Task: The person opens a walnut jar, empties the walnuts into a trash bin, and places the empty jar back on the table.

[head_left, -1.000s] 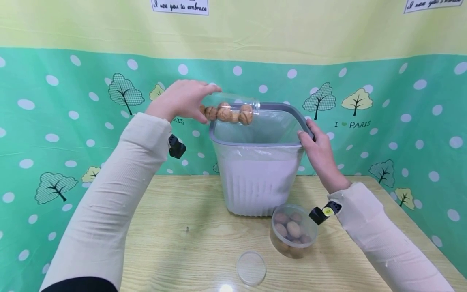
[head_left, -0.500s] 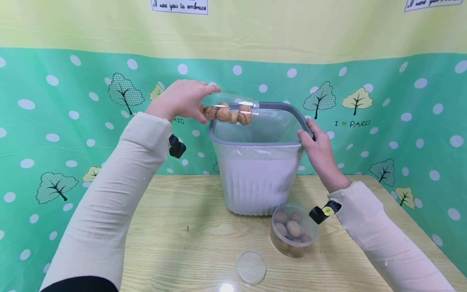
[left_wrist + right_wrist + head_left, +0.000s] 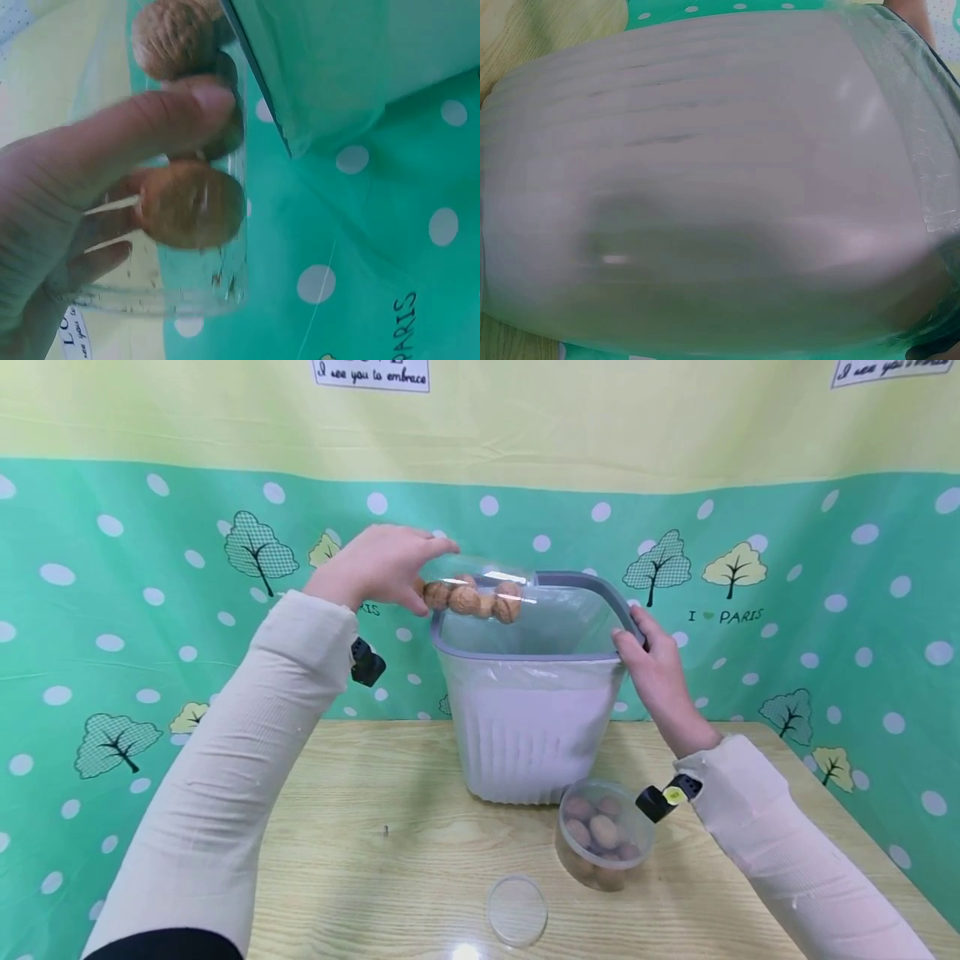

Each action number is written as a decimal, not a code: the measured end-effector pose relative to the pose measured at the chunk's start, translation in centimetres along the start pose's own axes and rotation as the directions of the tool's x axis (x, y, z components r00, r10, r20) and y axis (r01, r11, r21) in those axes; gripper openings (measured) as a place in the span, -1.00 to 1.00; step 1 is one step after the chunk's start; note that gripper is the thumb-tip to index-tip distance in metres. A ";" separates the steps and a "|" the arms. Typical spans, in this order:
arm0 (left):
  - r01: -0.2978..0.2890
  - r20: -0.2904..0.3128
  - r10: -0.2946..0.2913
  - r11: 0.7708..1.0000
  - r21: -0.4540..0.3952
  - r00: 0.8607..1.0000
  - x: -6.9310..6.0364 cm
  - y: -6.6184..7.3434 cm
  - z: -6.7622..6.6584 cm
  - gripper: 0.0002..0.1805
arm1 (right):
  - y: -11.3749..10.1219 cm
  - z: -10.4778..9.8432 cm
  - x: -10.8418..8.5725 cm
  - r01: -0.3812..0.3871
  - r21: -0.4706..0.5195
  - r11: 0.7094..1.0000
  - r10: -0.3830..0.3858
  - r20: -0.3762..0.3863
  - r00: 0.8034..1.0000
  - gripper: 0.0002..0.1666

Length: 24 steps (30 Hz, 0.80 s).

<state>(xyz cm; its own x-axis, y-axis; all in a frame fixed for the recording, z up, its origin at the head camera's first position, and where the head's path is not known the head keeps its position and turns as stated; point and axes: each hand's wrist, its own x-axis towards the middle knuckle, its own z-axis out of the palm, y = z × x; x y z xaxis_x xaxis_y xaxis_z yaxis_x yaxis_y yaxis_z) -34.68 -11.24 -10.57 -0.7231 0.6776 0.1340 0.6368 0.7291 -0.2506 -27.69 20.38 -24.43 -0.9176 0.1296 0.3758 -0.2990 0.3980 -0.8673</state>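
My left hand [image 3: 382, 564] grips a clear jar [image 3: 487, 568] that lies on its side above the left part of the bin's mouth. Several walnuts [image 3: 465, 600] rest along the jar's lower side. In the left wrist view the thumb [image 3: 150, 124] presses on the jar, with a walnut [image 3: 193, 204] near its base. The white bin [image 3: 532, 727] has a grey rim and a clear liner bag. My right hand [image 3: 652, 664] holds the rim at its right side, thumb inside. The right wrist view is filled by the bin's wall [image 3: 705, 180].
A round clear tub [image 3: 603, 839] holding several walnuts stands at the bin's front right foot. A clear round lid [image 3: 517, 911] lies on the wooden table [image 3: 337, 843] nearer the front. Behind hangs a green and yellow patterned cloth [image 3: 525, 443].
The jar and my left hand have shifted slightly right, and the jar's mouth end has dipped a little. My right hand and the bin stay in place.
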 end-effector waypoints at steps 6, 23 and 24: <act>-0.002 0.011 0.003 1.000 -0.026 1.000 0.0 0.2 -0.3 -0.06 | -0.1 -0.1 -0.1 -0.008 0.023 1.000 0.007 0.008 1.000 -0.24; 0.003 0.021 -0.003 1.000 0.012 1.000 0.1 0.0 -0.2 -0.05 | 0.0 -0.1 0.0 0.004 0.032 0.999 -0.005 0.007 1.000 -0.24; 0.003 0.022 -0.003 1.000 0.015 1.000 0.1 0.0 -0.3 -0.05 | 0.0 -0.1 0.0 0.004 0.036 0.999 -0.005 0.008 1.000 -0.24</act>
<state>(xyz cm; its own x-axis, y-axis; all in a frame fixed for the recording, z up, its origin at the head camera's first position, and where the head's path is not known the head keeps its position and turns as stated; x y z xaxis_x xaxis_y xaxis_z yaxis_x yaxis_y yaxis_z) -34.68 -11.11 -10.32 -0.7307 0.6731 0.1141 0.6307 0.7295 -0.2645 -27.69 20.45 -24.42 -0.9183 0.1206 0.3772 -0.3121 0.3656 -0.8769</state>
